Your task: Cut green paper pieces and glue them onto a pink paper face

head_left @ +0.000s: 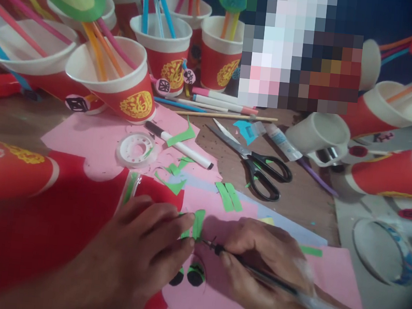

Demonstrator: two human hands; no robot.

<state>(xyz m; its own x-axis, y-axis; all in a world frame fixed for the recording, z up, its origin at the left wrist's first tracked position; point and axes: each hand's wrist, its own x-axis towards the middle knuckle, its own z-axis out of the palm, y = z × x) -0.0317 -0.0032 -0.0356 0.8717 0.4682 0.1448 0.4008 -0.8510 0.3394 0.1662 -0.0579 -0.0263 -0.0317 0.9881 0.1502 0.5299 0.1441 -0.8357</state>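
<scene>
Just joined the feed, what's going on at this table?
The person's left hand presses small green paper pieces onto pink paper. The right hand holds a slim pen-like tool, its tip at the green paper's edge. Black-handled scissors lie open beyond the hands, near a white marker and a tape roll.

Matt pink paper [329, 273] looks smooth. The scissors [246, 153] have shiny metal blades and black plastic handles. I see cups [108, 70] that look like smooth paper, and a roll of clear, glossy plastic tape [136, 150].
</scene>
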